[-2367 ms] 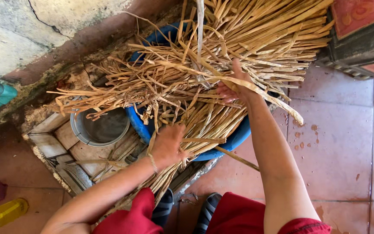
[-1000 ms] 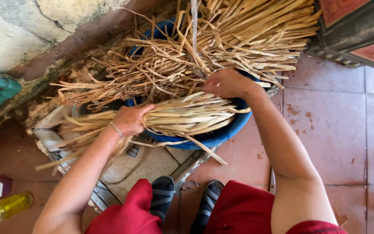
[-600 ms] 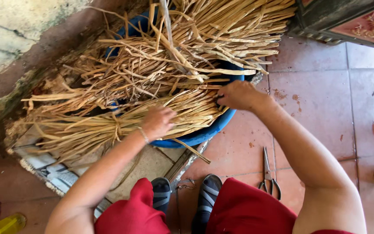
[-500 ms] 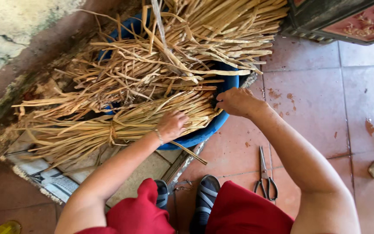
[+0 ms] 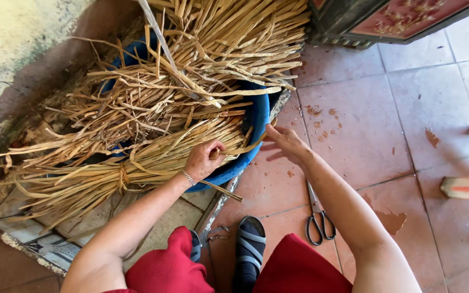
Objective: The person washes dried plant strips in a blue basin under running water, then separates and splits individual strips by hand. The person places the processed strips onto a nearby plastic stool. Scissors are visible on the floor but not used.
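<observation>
- The left hand (image 5: 204,160) has its grip clenched on a tied bundle of dried straw (image 5: 120,176), which lies across the near rim of the blue tub (image 5: 259,116).
- The right hand (image 5: 286,144) is released, fingers spread, just right of the tub.
- Loose straw (image 5: 213,59) fills the tub.
- Scissors (image 5: 318,220) lie on the tiled floor (image 5: 365,114), nearer the person than the tub.
</observation>
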